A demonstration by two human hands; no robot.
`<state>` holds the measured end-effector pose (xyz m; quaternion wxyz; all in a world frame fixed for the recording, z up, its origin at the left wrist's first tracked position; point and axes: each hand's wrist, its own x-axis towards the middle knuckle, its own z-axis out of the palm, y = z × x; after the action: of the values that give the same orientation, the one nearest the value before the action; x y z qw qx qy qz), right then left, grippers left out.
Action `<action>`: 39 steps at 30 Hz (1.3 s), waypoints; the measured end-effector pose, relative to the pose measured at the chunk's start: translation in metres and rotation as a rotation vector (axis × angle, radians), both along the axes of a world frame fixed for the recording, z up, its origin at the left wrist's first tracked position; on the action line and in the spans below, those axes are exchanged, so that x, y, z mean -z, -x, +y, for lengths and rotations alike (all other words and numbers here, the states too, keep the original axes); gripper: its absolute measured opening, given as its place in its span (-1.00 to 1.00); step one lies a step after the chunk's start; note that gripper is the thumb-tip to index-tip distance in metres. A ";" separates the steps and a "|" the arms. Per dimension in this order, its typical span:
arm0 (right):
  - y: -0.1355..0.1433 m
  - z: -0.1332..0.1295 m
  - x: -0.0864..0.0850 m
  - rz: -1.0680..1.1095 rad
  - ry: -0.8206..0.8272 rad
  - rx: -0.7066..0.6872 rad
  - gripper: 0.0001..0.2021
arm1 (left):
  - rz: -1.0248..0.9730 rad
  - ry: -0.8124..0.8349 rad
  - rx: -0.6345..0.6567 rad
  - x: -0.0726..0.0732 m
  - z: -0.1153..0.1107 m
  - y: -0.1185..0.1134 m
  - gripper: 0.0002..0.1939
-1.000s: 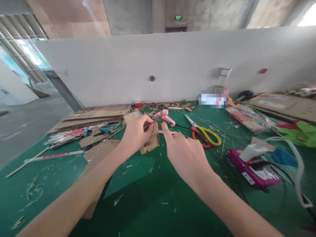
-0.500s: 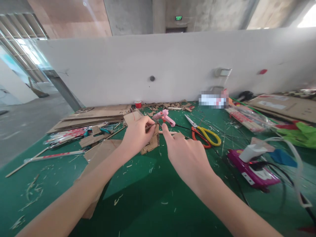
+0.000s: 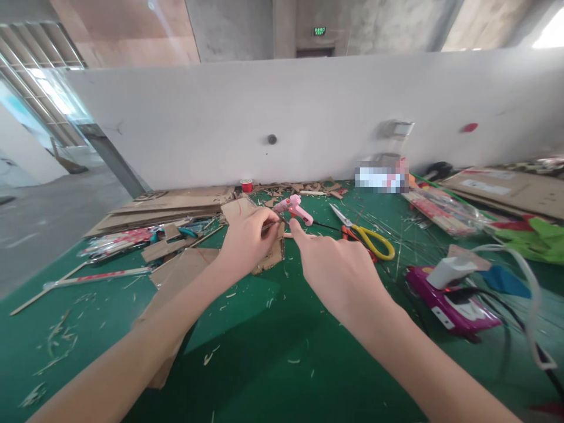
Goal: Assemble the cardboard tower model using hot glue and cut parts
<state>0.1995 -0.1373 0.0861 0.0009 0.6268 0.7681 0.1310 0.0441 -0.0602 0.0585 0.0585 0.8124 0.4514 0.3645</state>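
My left hand (image 3: 250,236) is closed in a pinch on a small dark piece, too small to make out, above a cardboard piece (image 3: 274,258). Just to its right is my right hand (image 3: 332,261), its index finger stretched toward the pinched piece and its other fingers curled; what they hold, if anything, is hidden. Beyond the fingertips lies a pink glue gun (image 3: 299,209) with a small red light. To the right of it rest scissors with yellow and orange handles (image 3: 374,242), blades pointing away.
A purple power strip (image 3: 449,302) with plugs and cables sits at the right. Stacked cardboard (image 3: 171,205), wrapped sticks (image 3: 106,276) and cardboard strips lie at the left. A red cup (image 3: 247,185) stands near the white partition (image 3: 198,129).
My right hand has shifted slightly to the right and now covers more of the orange scissor handle. My left hand has turned slightly, its fingers still pinched.
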 end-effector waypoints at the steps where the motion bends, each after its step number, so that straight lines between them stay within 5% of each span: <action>1: 0.001 0.000 -0.001 0.002 0.005 0.000 -0.34 | 0.004 -0.007 0.004 0.000 -0.001 0.000 -0.88; 17: 0.020 -0.001 0.028 0.023 -0.070 0.028 -0.29 | -0.010 -0.002 -0.006 -0.004 0.001 -0.003 -0.92; 39: 0.023 0.003 0.026 0.039 -0.044 0.037 -0.33 | -0.018 -0.010 -0.020 -0.002 0.003 -0.004 -0.92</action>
<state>0.1766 -0.1345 0.0601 -0.0255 0.6432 0.7532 0.1354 0.0482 -0.0574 0.0604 0.0548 0.8048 0.4573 0.3744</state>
